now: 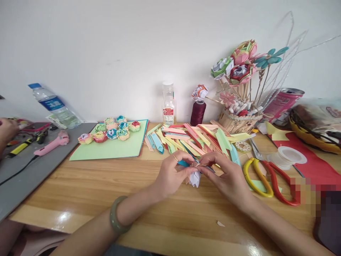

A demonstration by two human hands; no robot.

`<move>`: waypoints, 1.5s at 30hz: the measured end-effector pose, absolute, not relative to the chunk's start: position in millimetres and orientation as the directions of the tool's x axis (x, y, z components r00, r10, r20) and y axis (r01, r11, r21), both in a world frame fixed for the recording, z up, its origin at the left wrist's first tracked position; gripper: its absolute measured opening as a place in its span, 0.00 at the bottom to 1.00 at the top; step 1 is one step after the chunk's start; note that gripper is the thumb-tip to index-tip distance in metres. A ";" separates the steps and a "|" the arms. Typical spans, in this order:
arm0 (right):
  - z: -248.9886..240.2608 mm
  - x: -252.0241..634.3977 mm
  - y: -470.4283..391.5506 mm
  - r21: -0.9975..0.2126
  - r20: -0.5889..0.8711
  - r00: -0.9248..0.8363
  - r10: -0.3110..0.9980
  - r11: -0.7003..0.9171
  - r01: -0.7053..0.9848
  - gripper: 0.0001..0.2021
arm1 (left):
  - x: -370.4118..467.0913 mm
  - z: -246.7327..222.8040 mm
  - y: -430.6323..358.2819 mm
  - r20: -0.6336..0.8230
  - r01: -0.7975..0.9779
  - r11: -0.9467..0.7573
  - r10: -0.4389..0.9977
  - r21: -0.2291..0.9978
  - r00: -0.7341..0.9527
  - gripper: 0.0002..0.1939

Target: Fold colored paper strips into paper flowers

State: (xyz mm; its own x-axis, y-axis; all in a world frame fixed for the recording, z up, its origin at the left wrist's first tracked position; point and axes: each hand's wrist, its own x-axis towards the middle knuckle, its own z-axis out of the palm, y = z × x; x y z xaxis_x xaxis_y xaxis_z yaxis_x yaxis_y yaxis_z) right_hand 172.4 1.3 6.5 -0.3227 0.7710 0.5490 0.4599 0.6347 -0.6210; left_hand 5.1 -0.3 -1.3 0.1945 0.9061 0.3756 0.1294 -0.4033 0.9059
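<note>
My left hand (174, 172) and my right hand (225, 174) meet over the front of the desk, fingertips pinched together. Between them they grip a small folded-paper bundle (195, 179), whose white pointed ends hang below the fingers. A thin pale strand or strip crosses at the fingertips; what it is exactly I cannot make out. Just behind the hands lies a heap of folded paper strips (183, 138) in pink, yellow, green, blue and red. Close to my right hand are scissors (257, 177) with one yellow and one red handle.
Paper flowers (112, 133) sit on a green sheet (106, 152). Behind stand a glass bottle (168, 106), a dark red thread spool (198, 113) and a flower basket (237, 122). Left are a pink glue gun (52, 144), a water bottle (54, 105) and another person's hand (7, 129). Clear spools (291, 155) lie right.
</note>
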 end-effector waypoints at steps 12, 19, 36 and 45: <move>17.1 171.7 -0.3 -0.652 0.515 -0.400 0.758 0.650 0.390 0.05 | -3.0 4.9 10.8 0.363 0.050 -0.412 0.847 0.910 0.388 0.10; 17.2 173.1 -1.9 -0.676 0.476 -0.439 0.762 0.636 0.372 0.04 | -7.0 8.0 12.7 0.296 0.059 -0.364 0.832 0.930 0.469 0.12; 22.7 168.9 -0.5 -0.942 0.152 -0.426 0.892 0.262 0.211 0.09 | -6.2 5.3 12.3 -0.022 0.003 0.023 0.899 1.000 0.438 0.14; 17.8 171.4 9.3 -0.990 -0.135 -0.464 0.875 -0.103 0.094 0.13 | -8.3 2.7 19.0 -0.171 -0.054 0.237 0.824 0.970 0.541 0.13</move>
